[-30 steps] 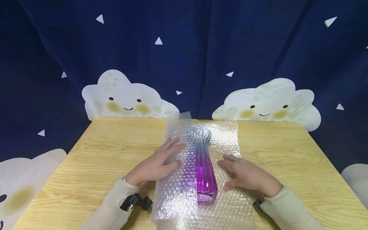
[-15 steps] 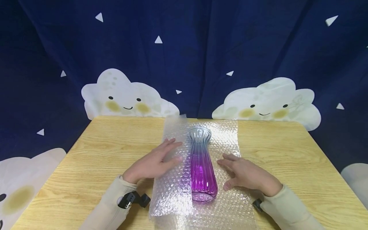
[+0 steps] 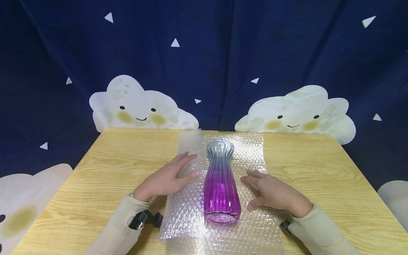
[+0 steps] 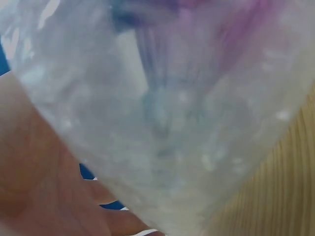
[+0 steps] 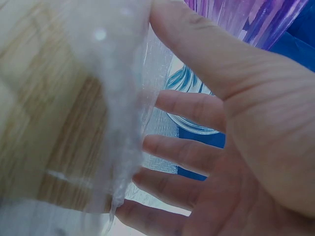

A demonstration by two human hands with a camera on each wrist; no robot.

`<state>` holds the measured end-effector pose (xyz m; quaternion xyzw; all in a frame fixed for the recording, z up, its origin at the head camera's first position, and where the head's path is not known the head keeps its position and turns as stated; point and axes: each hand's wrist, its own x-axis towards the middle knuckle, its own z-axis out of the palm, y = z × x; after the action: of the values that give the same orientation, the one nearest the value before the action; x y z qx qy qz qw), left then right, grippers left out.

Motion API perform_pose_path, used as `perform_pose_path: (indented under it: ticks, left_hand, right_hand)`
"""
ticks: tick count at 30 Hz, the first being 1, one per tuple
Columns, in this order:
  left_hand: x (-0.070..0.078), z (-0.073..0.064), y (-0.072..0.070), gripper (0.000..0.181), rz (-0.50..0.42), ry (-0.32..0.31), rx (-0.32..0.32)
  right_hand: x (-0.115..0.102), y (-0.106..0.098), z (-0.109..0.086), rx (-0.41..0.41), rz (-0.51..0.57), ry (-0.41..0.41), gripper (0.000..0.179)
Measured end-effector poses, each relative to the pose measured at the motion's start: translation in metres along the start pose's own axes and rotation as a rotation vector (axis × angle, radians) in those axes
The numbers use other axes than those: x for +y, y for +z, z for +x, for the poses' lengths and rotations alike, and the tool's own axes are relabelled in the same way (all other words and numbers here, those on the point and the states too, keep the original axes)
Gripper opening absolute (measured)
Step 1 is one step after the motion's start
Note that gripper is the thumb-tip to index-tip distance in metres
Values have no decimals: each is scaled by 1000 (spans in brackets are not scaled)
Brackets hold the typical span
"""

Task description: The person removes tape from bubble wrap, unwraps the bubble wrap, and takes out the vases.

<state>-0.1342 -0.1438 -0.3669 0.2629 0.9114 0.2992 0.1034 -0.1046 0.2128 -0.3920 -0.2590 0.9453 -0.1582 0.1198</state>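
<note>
A ribbed glass vase [image 3: 221, 187], purple at the base and blue-grey at the flared mouth, lies on a sheet of bubble wrap [image 3: 245, 233]. Its base points toward me. The wrap's left part is folded over, and the flap's edge [image 3: 191, 216] runs along the vase's left side. My left hand [image 3: 165, 179] rests against this flap, fingers extended; in the left wrist view the wrap hides much of it. To the right of the vase, my right hand [image 3: 275, 194] lies over the wrap with loosely straight fingers [image 5: 182, 152], their tips at the wrap in the right wrist view.
The wrap lies on a wood-grain table [image 3: 318, 170]. Behind the table's far edge hangs a dark blue curtain [image 3: 216, 63] with smiling clouds and white triangles. A small black camera [image 3: 145, 219] sits on the left sleeve.
My left hand and the wrap flap have moved left, uncovering more of the vase's left side. The right hand has stayed in place.
</note>
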Motion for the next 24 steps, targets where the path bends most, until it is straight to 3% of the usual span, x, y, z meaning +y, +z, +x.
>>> perform_pose_path:
  ticks: [24]
  left_hand:
    - [-11, -1, -7, 79, 0, -94, -20]
  right_hand:
    - [0, 0, 1, 2, -17, 9, 97]
